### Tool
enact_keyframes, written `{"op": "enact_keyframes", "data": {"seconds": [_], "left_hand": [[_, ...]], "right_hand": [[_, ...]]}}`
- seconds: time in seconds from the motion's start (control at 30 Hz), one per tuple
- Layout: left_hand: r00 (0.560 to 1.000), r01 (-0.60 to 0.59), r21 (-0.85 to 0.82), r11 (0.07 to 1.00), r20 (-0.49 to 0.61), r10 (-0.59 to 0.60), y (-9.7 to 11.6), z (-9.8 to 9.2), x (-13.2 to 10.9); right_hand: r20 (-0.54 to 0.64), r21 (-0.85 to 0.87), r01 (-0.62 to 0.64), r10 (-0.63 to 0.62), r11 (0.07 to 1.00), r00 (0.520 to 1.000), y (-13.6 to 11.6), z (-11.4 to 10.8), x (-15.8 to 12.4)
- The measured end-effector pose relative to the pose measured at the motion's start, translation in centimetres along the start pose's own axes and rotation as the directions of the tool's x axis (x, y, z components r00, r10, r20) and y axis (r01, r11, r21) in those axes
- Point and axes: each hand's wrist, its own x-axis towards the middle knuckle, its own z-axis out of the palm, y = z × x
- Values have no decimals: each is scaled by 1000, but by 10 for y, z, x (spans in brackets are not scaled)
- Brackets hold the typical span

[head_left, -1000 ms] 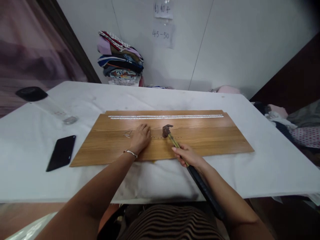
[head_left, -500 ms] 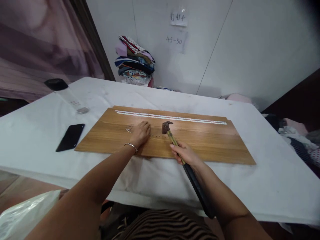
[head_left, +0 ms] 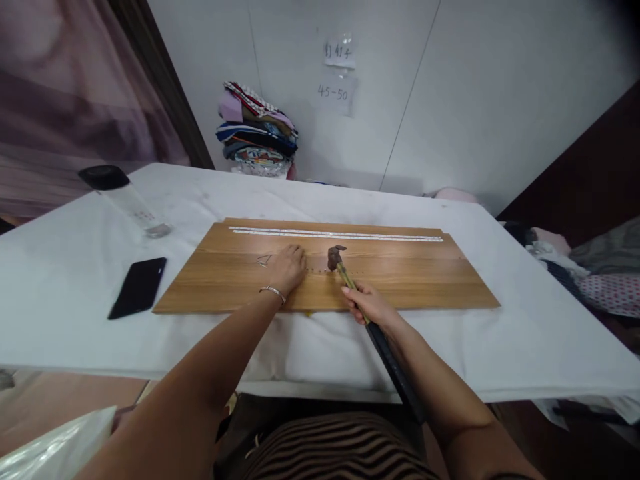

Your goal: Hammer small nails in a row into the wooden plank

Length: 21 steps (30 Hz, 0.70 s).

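**Hammer, head down on board**

Hammer [head_left: 344, 272]: handle gripped in right hand [head_left: 369, 305], long axis pointing forward-left from it, head resting on board [head_left: 425, 280]. Left hand [head_left: 287, 267]: palm down just left of the head; grip cannot be told. Pose unchanged from earlier.

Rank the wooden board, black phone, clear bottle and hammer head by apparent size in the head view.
1. wooden board, by far the largest.
2. black phone and clear bottle look alike; the bottle lies farther off, so unranked.
3. hammer head, smallest.
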Motion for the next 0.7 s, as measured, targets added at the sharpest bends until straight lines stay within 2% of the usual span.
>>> {"op": "enact_keyframes", "data": {"seconds": [0.23,0.7], "left_hand": [[1000,-1,5,1000,19,1,4,-5,-1],[1000,-9,-69,998,-28,7,0,7,1]], "right_hand": [[-45,31,-12,13,999,999,0,7,0],[-93,-8,-31,30,999,995,-4,8,-4]]}}
